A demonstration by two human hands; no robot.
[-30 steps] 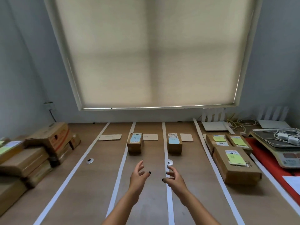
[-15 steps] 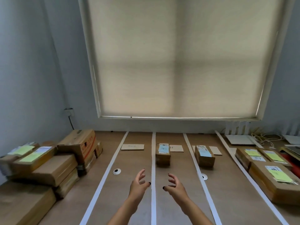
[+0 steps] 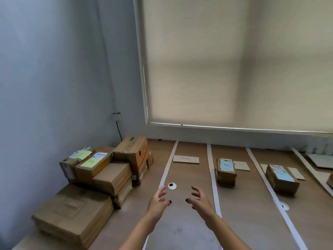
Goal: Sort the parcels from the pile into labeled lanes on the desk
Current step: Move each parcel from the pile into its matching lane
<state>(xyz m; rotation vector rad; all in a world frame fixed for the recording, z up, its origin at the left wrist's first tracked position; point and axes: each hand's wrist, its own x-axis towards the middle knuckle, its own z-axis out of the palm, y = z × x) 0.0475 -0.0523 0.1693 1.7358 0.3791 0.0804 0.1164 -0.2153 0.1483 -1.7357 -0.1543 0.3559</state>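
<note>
A pile of brown cardboard parcels [image 3: 108,170] sits stacked at the left of the wooden desk [image 3: 243,222], two of them with yellow-green notes on top. White tape strips [image 3: 212,177] split the desk into lanes. A small card label [image 3: 186,159] lies at the far end of the leftmost lane. One small parcel [image 3: 226,171] with a blue label stands in the second lane, another [image 3: 282,179] in the third. My left hand [image 3: 158,201] and my right hand [image 3: 200,200] hover empty over the leftmost lane, fingers spread, palms facing each other.
A white cable grommet [image 3: 171,186] sits in the desk just beyond my left hand, a second one [image 3: 284,206] at the right. The grey wall [image 3: 54,87] closes the left side. A drawn roller blind [image 3: 234,60] fills the back. A white flat thing [image 3: 320,160] lies far right.
The view has swung left, so the pile is now nearer the centre and the right-hand parcels and scale have left the frame. Both hands stay empty and have shifted over the leftmost lane.
</note>
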